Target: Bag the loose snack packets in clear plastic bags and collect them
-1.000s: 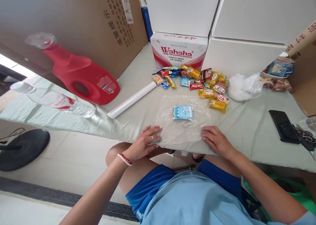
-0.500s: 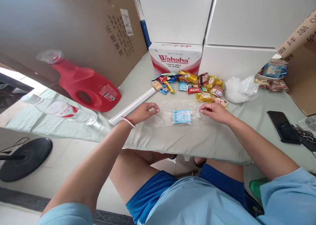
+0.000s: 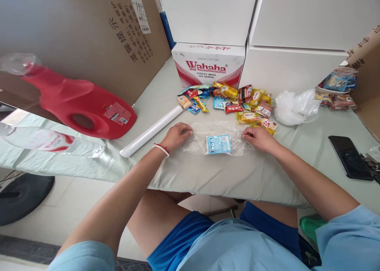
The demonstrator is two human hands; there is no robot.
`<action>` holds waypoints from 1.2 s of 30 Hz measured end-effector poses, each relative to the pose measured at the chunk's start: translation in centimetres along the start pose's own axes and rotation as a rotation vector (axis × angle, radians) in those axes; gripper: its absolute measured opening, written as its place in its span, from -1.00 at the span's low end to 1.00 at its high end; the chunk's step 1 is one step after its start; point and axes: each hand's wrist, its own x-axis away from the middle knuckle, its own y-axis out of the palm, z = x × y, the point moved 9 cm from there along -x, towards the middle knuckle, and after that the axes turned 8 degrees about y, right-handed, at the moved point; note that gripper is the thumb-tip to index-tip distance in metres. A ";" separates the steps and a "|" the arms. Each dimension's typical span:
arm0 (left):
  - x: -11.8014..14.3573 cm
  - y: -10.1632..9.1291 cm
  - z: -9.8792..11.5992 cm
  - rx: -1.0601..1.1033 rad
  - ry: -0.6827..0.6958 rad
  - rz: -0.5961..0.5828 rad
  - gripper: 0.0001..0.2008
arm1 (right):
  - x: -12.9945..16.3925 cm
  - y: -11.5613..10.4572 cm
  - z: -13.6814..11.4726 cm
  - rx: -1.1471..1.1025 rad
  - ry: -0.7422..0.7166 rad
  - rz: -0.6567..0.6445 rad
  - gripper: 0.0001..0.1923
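Note:
A sheet of clear plastic film [image 3: 197,142] lies crumpled on the table near its front edge. On its middle sits a small blue-and-white snack packet [image 3: 219,144]. My left hand [image 3: 178,135], with a beaded bracelet at the wrist, pinches the film's left edge. At the opposite edge my right hand [image 3: 259,138] has thumb and fingers closed on the film. A white roll [image 3: 152,130] rests slantwise beyond my left hand. Several wrapped snacks [image 3: 231,106] are heaped just behind the film.
A red jug [image 3: 89,108] and a clear water bottle [image 3: 56,140] stand at the left. Behind the snacks is a Wahaba carton [image 3: 208,69] against white boxes. To the right are a white plastic bag [image 3: 293,108], a plate of snacks [image 3: 340,83] and a black phone [image 3: 350,157].
The view has shifted slightly closer. Both hands stay at the film's two ends, and the film looks more bunched up at the sides around the packet.

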 end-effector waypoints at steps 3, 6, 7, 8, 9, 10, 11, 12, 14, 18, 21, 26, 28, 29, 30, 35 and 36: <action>0.9 -4.3 1.7 -0.139 0.067 0.290 -0.75 | 0.6 -0.9 -0.8 0.235 0.019 0.086 -0.77; 3.8 -8.9 6.3 -0.303 0.105 0.648 -0.81 | 1.2 -3.4 -3.1 0.416 0.006 0.247 -0.71; 4.8 -9.5 8.4 -0.336 0.141 0.703 -0.81 | 1.2 -4.2 -4.2 0.441 -0.025 0.292 -0.69; 5.5 -9.3 10.6 -0.346 0.193 0.709 -0.80 | 0.9 -4.6 -5.4 0.452 -0.077 0.315 -0.68; 5.9 -8.5 12.8 -0.328 0.257 0.671 -0.79 | 0.5 -4.5 -6.7 0.456 -0.144 0.312 -0.67; 6.1 -7.1 14.8 -0.301 0.326 0.588 -0.77 | -0.2 -4.1 -7.9 0.459 -0.216 0.286 -0.67; 6.1 -5.2 16.4 -0.290 0.382 0.481 -0.75 | -1.1 -3.3 -9.0 0.461 -0.280 0.244 -0.65; 6.0 -3.1 17.6 -0.311 0.410 0.374 -0.74 | -2.1 -2.2 -9.9 0.466 -0.326 0.191 -0.61; 5.4 1.3 18.1 -0.381 0.403 0.165 -0.74 | -4.3 0.2 -11.0 0.484 -0.361 0.079 -0.48; 4.2 5.9 15.4 -0.423 0.295 -0.035 -0.71 | -7.6 3.9 -11.1 0.475 -0.234 -0.092 -0.39; 3.5 6.2 13.7 -0.385 0.246 -0.045 -0.64 | -8.6 4.4 -10.6 0.400 -0.126 -0.154 -0.66; 3.1 6.8 13.2 -0.347 0.243 -0.132 -0.61 | -8.9 2.7 -11.4 0.265 -0.222 -0.157 -0.83; 3.0 7.0 13.4 -0.367 0.256 -0.131 -0.62 | -8.2 1.9 -12.3 0.214 -0.332 -0.134 -0.85; 3.0 7.0 13.5 -0.390 0.250 -0.113 -0.62 | -7.5 1.6 -12.7 0.208 -0.383 -0.121 -0.85; 3.0 6.8 13.5 -0.416 0.236 -0.090 -0.63 | -6.5 1.3 -13.1 0.219 -0.423 -0.099 -0.83; 3.1 6.6 13.2 -0.430 0.180 -0.071 -0.66 | 0.4 2.5 -13.7 0.289 -0.551 -0.011 -0.67; 3.2 6.7 12.9 -0.389 0.175 -0.078 -0.67 | 1.7 3.2 -13.5 0.283 -0.564 -0.016 -0.65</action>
